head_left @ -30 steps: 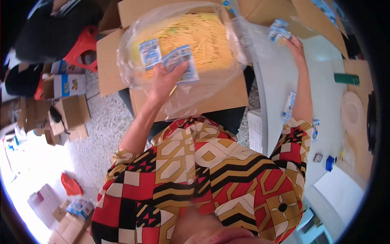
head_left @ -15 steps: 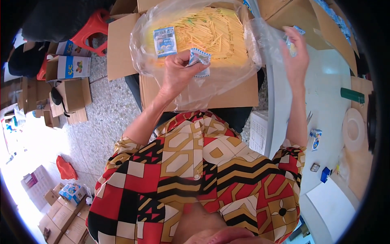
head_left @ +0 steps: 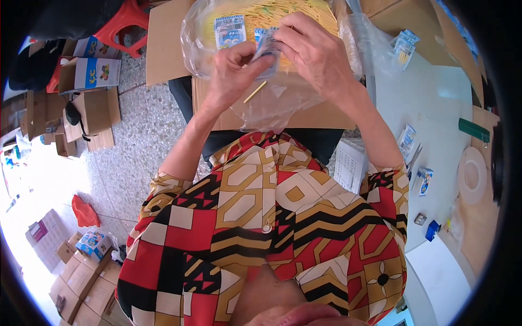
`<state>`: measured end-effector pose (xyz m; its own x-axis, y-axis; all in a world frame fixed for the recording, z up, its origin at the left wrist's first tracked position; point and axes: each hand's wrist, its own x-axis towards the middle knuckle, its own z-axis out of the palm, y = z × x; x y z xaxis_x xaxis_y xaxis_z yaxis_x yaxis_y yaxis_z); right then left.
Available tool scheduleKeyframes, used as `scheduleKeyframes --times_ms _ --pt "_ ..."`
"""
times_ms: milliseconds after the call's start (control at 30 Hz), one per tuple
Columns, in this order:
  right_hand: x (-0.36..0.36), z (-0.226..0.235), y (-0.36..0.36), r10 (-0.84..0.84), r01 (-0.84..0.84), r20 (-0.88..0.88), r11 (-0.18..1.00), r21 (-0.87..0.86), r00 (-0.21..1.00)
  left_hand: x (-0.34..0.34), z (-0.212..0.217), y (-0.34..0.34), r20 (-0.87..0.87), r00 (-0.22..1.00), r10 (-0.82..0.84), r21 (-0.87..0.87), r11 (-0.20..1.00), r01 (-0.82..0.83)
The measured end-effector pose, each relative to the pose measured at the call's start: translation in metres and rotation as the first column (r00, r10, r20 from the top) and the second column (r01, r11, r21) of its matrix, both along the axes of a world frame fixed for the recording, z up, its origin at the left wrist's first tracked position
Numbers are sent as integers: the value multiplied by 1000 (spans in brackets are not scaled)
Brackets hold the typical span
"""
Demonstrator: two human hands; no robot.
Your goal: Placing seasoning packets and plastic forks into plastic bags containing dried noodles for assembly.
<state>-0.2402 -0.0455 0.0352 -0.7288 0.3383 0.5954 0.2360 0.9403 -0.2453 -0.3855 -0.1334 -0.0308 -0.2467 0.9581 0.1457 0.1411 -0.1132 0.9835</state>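
Observation:
My left hand (head_left: pixel 236 73) is closed on a small blue-and-white printed plastic packet (head_left: pixel 267 64) above an open carton. My right hand (head_left: pixel 318 54) pinches the upper edge of the same packet, its fingertips close to the left ones. Beneath both hands, thin yellow sticks (head_left: pixel 261 12) fill the clear plastic bag (head_left: pixel 196 51) lining the carton. On the sticks, just beyond my left hand, rests another flat packet (head_left: pixel 230 31). A single yellow stick (head_left: pixel 255 92) shows against the carton's near flap, below the hands. The packet's opening is hidden by my fingers.
At right, a packet with yellow sticks inside (head_left: pixel 405 50) lies at the pale table's (head_left: pixel 443 130) far end. Another packet (head_left: pixel 406 138), scissors (head_left: pixel 416 156) and a small box (head_left: pixel 424 181) lie nearer. A red stool (head_left: pixel 130 27) and cartons (head_left: pixel 95 122) stand at left.
My right hand has left the stick-filled packet on the table and come left to the packet in my left hand. A loose yellow stick now shows below the hands.

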Motion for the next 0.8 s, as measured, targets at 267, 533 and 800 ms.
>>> scheduleKeyframes --times_ms 267,533,800 --pt "11 -48 -31 86 -64 142 986 -152 986 -31 11 -13 139 975 172 -26 985 -170" --pt "-4 -75 -49 218 -158 475 974 -165 852 -22 9 -24 213 971 112 -40 994 -106" --pt "-9 -50 -6 105 40 208 805 -592 973 -28 10 -27 290 933 212 -46 977 -207"
